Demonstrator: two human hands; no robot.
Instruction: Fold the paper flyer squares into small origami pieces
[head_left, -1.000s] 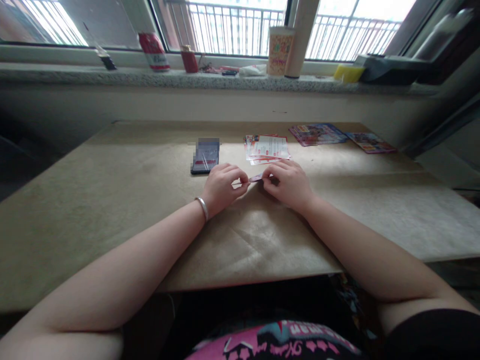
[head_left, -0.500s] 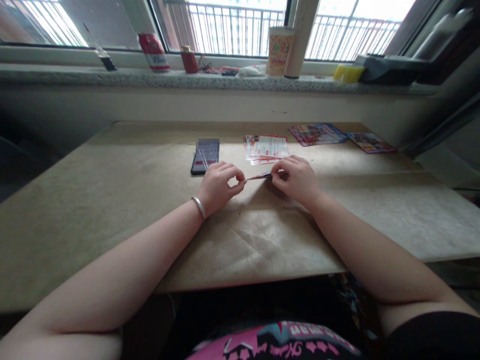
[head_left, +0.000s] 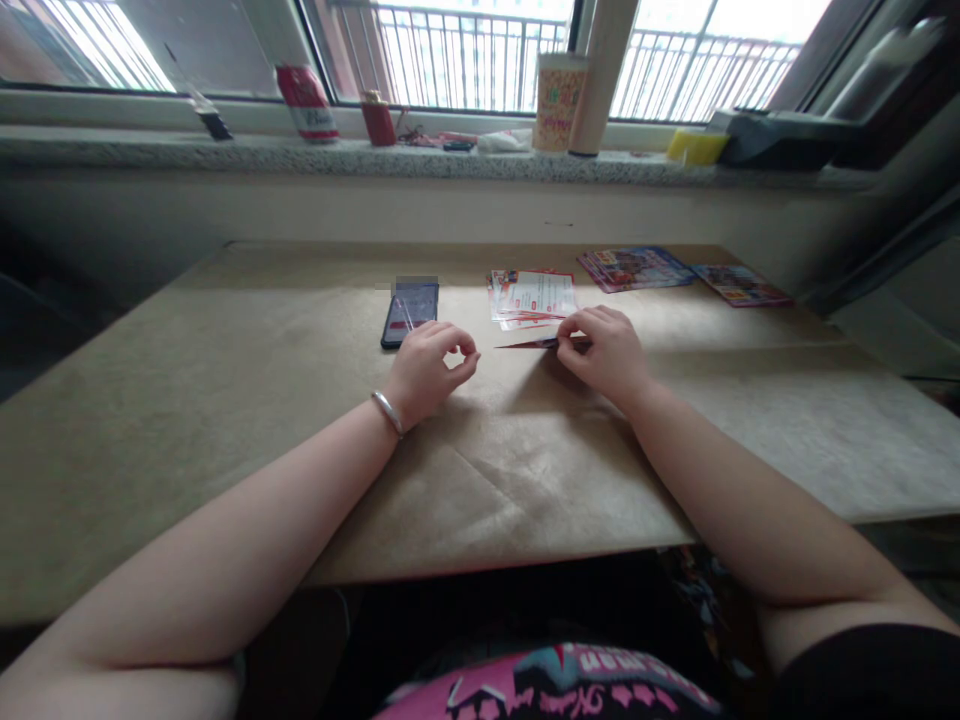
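My right hand (head_left: 606, 352) pinches a thin red card (head_left: 529, 344), held nearly flat and edge-on just above the brown paper-covered table (head_left: 225, 400). My left hand (head_left: 429, 370) rests on the table a little to the left of the card, thumb and forefinger curled together with nothing visible between them. A silver bracelet (head_left: 387, 412) circles my left wrist. Just beyond my hands lies a small stack of red-and-white cards (head_left: 534, 296). A dark phone (head_left: 409, 314) lies beside my left hand.
Colourful card sheets (head_left: 636, 268) and another sheet (head_left: 741, 284) lie at the far right of the table. The windowsill holds a red can (head_left: 306, 102), a small red container (head_left: 378, 120), a paper cup (head_left: 559, 102) and a yellow sponge (head_left: 697, 146).
My left hand has let go of the card's left end and drawn slightly away. My right hand has carried the card a little up and to the right, toward the stack.
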